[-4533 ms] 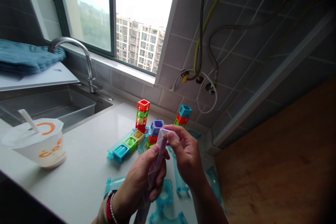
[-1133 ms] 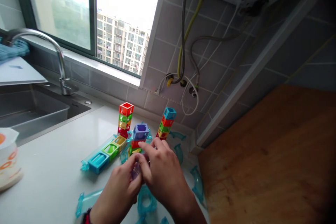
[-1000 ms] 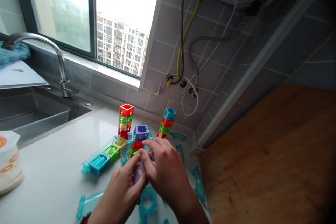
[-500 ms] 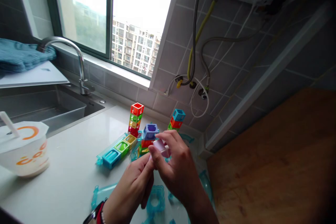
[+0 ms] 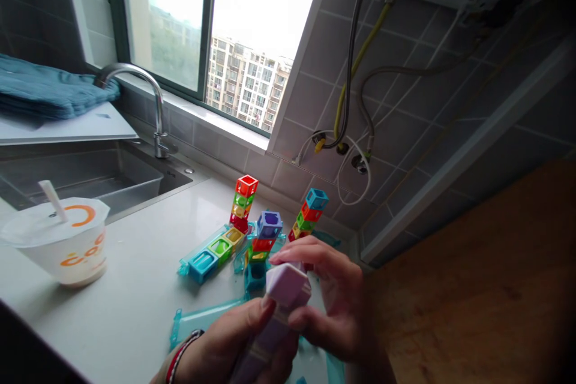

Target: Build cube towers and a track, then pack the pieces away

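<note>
A long lilac segmented piece (image 5: 288, 285) with a faceted end points up and away from me; its exact kind is unclear. My left hand (image 5: 243, 336) wraps around its lower length, thumb along the side. At its upper end, my right hand (image 5: 330, 291) curls over the top with fingers and thumb on either side. Just beyond the hands stands a stack of toy cubes with a purple cube (image 5: 269, 225) on top. Other cube stacks, one topped by a red cube (image 5: 247, 185) and one by a blue cube (image 5: 317, 198), stand farther back.
Blue, green and yellow cubes lie in a row along a teal translucent track (image 5: 202, 252). More teal pieces (image 5: 202, 318) lie under and around my hands. A lidded cup with a straw (image 5: 81, 252) stands at left, near the sink (image 5: 117, 177) and tap (image 5: 157, 114).
The lilac piece has come up closer to the camera, showing more of its length and its faceted end. Both hands rose with it. The view has shifted slightly left.
</note>
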Available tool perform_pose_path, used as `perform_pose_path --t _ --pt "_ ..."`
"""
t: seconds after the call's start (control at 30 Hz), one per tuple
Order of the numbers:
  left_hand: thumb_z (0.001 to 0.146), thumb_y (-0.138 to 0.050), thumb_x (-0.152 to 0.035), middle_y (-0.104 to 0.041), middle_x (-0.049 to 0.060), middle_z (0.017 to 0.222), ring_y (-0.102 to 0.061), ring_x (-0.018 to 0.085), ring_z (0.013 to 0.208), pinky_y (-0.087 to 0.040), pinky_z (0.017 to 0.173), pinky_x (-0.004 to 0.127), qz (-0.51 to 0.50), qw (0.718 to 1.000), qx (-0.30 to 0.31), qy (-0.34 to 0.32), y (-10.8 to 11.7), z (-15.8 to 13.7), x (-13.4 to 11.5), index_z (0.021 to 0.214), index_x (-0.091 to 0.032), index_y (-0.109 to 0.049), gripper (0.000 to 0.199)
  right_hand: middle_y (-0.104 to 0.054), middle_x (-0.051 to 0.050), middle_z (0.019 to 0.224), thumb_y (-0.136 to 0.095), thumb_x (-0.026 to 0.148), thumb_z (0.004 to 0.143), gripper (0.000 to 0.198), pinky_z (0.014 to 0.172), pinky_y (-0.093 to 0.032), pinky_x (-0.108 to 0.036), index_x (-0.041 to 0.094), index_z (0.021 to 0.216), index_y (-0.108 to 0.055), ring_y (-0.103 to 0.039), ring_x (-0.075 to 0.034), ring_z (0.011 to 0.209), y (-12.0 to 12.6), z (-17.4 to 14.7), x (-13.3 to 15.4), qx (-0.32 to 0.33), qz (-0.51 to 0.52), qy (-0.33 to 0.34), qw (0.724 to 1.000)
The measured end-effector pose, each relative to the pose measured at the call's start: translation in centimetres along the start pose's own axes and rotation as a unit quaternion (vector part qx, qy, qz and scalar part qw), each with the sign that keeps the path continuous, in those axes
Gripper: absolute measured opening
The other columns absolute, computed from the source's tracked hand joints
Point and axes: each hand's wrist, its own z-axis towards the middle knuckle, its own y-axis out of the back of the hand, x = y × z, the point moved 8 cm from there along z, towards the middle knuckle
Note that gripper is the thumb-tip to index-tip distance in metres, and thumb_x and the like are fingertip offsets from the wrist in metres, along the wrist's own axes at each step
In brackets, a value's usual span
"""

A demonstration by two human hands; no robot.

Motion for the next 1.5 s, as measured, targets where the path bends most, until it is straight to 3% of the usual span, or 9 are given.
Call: perform_pose_path --t 0.1,0.27,0.47,0.6,0.73,0.87,1.1,1.3,1.5 --pt "0.078 -0.065 -0.08 -0.035 -0.006 0.035 -0.026 0.007 0.026 -0.017 0.031 0.017 -0.062 0.997 0.024 0.038 -0.9 0.2 1.0 0.065 -0.021 -0.057 0.062 -0.077 -0.011 0.11 -0.078 0.053 0.086 0.044 0.074 -0.055 -0.037 0.026 0.121 -0.076 -0.071 -0.026 0.09 0.1 -0.6 -2.2 0.028 0.123 -0.092 0.988" --pt "0.076 -0.062 -0.085 -0.026 -0.006 0.033 -0.013 0.004 0.027 -0.007 0.031 0.017 -0.112 0.99 0.065 0.055 -2.1 1.1 2.4 0.05 -0.021 -0.041 0.072 -0.078 -0.009 0.096 -0.087 0.061 0.073 0.061 0.069 -0.054 -0.03 0.023 0.12 -0.076 -0.072 -0.021 0.079 -0.9 -1.1 -5.6 0.092 0.292 -0.195 0.932" --pt "0.086 -0.057 -0.078 -0.031 -0.006 0.029 -0.019 0.008 0.019 -0.009 0.026 0.017 -0.167 0.961 0.206 0.08 -3.0 1.5 2.2 0.059 -0.023 -0.04 0.064 -0.077 -0.007 0.085 -0.091 0.06 0.065 0.064 0.061 -0.051 -0.024 0.018 0.111 -0.078 -0.065 -0.015 0.066 -1.0 -0.7 -7.4 0.062 0.331 -0.245 0.909" --pt "0.086 -0.055 -0.081 -0.035 -0.008 0.032 -0.015 0.006 0.016 -0.011 0.023 0.017 -0.188 0.958 0.205 0.074 -2.6 1.9 2.2 0.067 -0.024 -0.04 0.062 -0.076 -0.009 0.09 -0.09 0.057 0.066 0.067 0.066 -0.054 -0.025 0.014 0.116 -0.076 -0.067 -0.016 0.072 -1.6 -1.0 -8.7 0.072 0.38 -0.293 0.874" --pt "0.096 -0.051 -0.069 -0.039 -0.011 0.036 -0.014 0.006 0.011 -0.009 0.017 0.016 -0.278 0.937 0.208 0.047 -2.2 2.0 1.7 0.077 -0.024 -0.045 0.049 -0.074 -0.008 0.095 -0.085 0.05 0.074 0.056 0.077 -0.056 -0.026 0.015 0.117 -0.075 -0.067 -0.017 0.082 -1.7 -0.9 -9.7 0.044 0.404 -0.296 0.865" --pt "0.1 -0.052 -0.059 -0.043 -0.011 0.04 -0.017 0.004 0.009 -0.012 0.015 0.013 -0.341 0.907 0.242 0.048 -2.7 1.7 1.3 0.08 -0.023 -0.048 0.041 -0.073 -0.007 0.093 -0.083 0.048 0.075 0.05 0.075 -0.056 -0.027 0.016 0.113 -0.076 -0.064 -0.016 0.078 -1.8 -1.0 -10.1 0.031 0.415 -0.297 0.859" --pt "0.09 -0.064 -0.067 -0.046 -0.009 0.038 -0.02 0.005 0.012 -0.004 0.017 0.015 -0.282 0.932 0.223 0.046 -2.9 2.2 2.5 0.079 -0.022 -0.051 0.049 -0.069 -0.004 0.083 -0.091 0.053 0.066 0.058 0.059 -0.051 -0.019 0.015 0.108 -0.076 -0.059 -0.012 0.067 -1.8 -1.3 -9.8 0.067 0.427 -0.296 0.852" --pt "0.103 -0.048 -0.06 -0.05 -0.01 0.048 -0.023 0.003 0.013 -0.017 0.018 0.013 -0.36 0.908 0.215 0.012 -2.3 2.2 1.4 0.092 -0.02 -0.06 0.043 -0.066 -0.003 0.083 -0.089 0.05 0.072 0.049 0.049 -0.045 -0.014 0.015 0.104 -0.075 -0.057 -0.01 0.064 -1.9 -0.8 -10.2 0.016 0.428 -0.303 0.851" --pt "0.112 -0.013 -0.045 -0.051 -0.006 0.053 -0.025 0.002 0.016 -0.024 0.02 0.01 -0.422 0.867 0.267 -0.011 -3.6 1.1 0.3 0.104 -0.011 -0.064 0.062 -0.067 -0.005 0.081 -0.087 0.052 0.073 0.05 0.063 -0.057 -0.026 0.016 0.105 -0.073 -0.062 -0.017 0.071 -2.8 -0.5 -9.5 0.022 0.465 -0.248 0.849"
